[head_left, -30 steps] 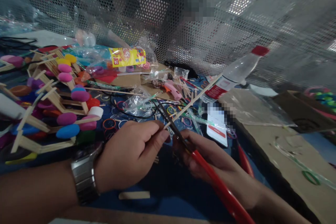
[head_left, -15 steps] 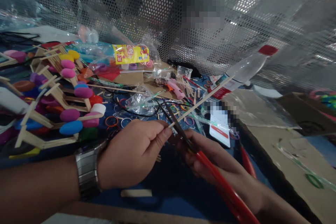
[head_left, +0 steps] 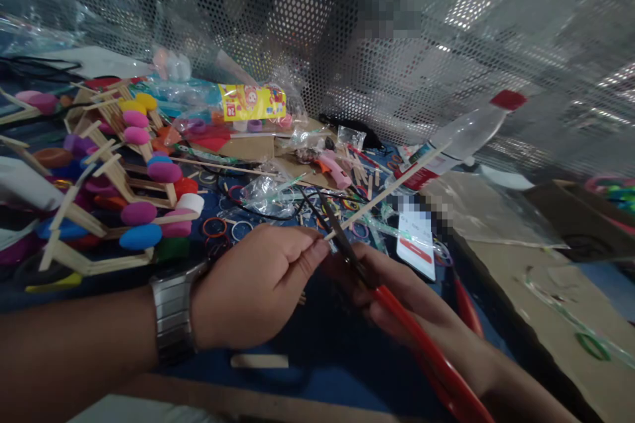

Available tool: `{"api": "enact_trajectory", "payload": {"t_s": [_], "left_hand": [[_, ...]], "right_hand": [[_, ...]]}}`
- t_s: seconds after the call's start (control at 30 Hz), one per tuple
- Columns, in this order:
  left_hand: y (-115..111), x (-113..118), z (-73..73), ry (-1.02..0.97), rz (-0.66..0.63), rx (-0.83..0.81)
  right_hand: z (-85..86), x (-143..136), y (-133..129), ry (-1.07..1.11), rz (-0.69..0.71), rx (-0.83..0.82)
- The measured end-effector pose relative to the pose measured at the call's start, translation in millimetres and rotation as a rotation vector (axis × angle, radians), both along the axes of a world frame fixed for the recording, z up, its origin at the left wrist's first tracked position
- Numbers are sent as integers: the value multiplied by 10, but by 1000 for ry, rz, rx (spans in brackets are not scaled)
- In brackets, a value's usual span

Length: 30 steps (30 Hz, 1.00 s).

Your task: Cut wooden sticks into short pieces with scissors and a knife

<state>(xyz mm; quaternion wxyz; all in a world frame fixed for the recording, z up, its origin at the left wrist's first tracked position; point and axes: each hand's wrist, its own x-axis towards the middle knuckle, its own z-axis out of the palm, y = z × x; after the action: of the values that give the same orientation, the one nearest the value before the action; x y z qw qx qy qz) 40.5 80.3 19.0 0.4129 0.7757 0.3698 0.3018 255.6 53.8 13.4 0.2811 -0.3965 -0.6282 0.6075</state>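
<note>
My left hand, with a metal-banded watch on its wrist, pinches one end of a thin wooden stick. The stick slants up to the right, its far end in front of a plastic bottle. In my right hand is a pair of red-handled scissors. The dark blades are parted and cross the stick just beyond my left thumb. Some of the right fingers are hidden behind the scissors. Below my hands a short piece of craft stick lies on the blue surface.
At left sit joined craft-stick frames among coloured clay lumps. Behind are a yellow packet and a pink glue-gun-like tool. A phone, cardboard box and green ring lie to the right. A perforated metal panel rises behind.
The view has shifted slightly, so most things sit a little farther right. My left hand still grips the stick, and the scissor blades stay across it near my thumb.
</note>
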Motion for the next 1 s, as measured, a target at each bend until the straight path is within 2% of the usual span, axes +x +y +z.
{"api": "enact_trajectory", "payload": {"t_s": [0.1, 0.27, 0.37, 0.5, 0.6, 0.8, 1.0], "left_hand": [[9, 5, -2, 1, -2, -22], [21, 5, -20, -65, -55, -139], [17, 3, -44, -26, 0, -55], [7, 4, -69, 151, 113, 121], [-2, 11, -58, 216, 131, 118], [14, 27, -17, 204, 73, 62], [31, 20, -26, 209, 58, 66]], "right_hand": [[9, 6, -22, -9, -5, -55], [48, 23, -43, -19, 22, -56], [26, 14, -35, 8, 6, -94], [-22, -16, -17, 47, -28, -105], [-25, -21, -10, 31, -22, -96], [17, -13, -23, 5, -17, -47], [39, -46, -33, -42, -22, -112]]}}
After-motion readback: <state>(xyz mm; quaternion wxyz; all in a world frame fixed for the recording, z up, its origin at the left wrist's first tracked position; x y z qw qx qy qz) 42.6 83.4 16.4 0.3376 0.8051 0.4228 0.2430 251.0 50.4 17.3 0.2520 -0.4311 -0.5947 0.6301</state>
